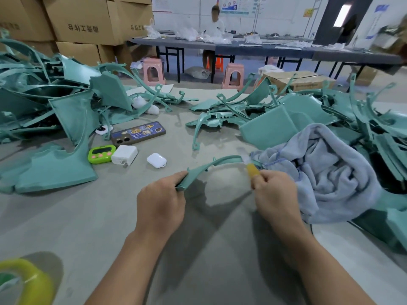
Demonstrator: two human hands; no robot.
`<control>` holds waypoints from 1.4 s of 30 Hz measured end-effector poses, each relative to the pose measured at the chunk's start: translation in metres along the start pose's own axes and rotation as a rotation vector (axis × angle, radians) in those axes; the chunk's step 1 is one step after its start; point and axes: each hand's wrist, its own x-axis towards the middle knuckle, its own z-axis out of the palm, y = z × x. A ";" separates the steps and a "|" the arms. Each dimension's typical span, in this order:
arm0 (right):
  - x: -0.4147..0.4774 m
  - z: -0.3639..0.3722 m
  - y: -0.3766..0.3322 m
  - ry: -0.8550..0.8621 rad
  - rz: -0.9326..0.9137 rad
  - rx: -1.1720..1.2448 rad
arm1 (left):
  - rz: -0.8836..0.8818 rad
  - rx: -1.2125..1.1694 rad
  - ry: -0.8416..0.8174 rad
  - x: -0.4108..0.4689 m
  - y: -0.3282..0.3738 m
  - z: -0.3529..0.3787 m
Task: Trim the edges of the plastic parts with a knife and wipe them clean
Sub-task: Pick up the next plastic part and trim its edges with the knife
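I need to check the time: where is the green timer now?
In the head view, the green timer lies left of centre, beside the white charger, near the phone.

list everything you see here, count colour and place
plastic parts: many, teal, piled left and right
curved strip: one, teal, centre
knife: one, yellow handle, at the strip's far end
towel: one, grey-blue, right
phone: one, dark, centre-left
timer: one, green, beside charger
charger: one, white, below phone
earbud case: one, white, right of charger
cartons: several, brown, back left
stools: two, pink, behind
person: one, white shirt, seated far back
left grip: holds strip's near end
right grip: holds knife
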 end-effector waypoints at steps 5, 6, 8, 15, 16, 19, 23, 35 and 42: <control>0.004 -0.022 0.010 0.213 0.073 -0.063 | 0.016 0.006 0.061 0.000 0.000 -0.001; 0.000 -0.018 0.005 0.198 0.003 0.019 | 0.029 0.001 0.073 0.000 0.001 -0.001; -0.009 -0.006 -0.006 0.102 -0.086 0.123 | 0.049 -0.015 0.094 0.000 0.001 -0.001; 0.011 -0.023 0.017 0.193 0.228 -0.098 | -0.018 -0.096 0.247 0.003 -0.004 -0.012; 0.012 -0.025 0.019 0.227 0.223 -0.067 | -0.063 -0.118 0.263 0.004 -0.004 -0.012; 0.006 -0.017 0.012 0.288 0.109 0.113 | -0.176 -0.170 0.252 0.006 -0.008 -0.008; -0.006 -0.009 0.002 0.187 -0.039 0.340 | -0.374 -0.587 0.189 0.012 -0.002 -0.010; -0.019 -0.001 -0.010 0.000 -0.297 -0.027 | -0.701 -1.226 -0.280 0.014 0.009 -0.015; -0.006 -0.020 0.001 0.183 -0.259 0.010 | -0.825 -1.236 -0.315 0.016 0.007 -0.017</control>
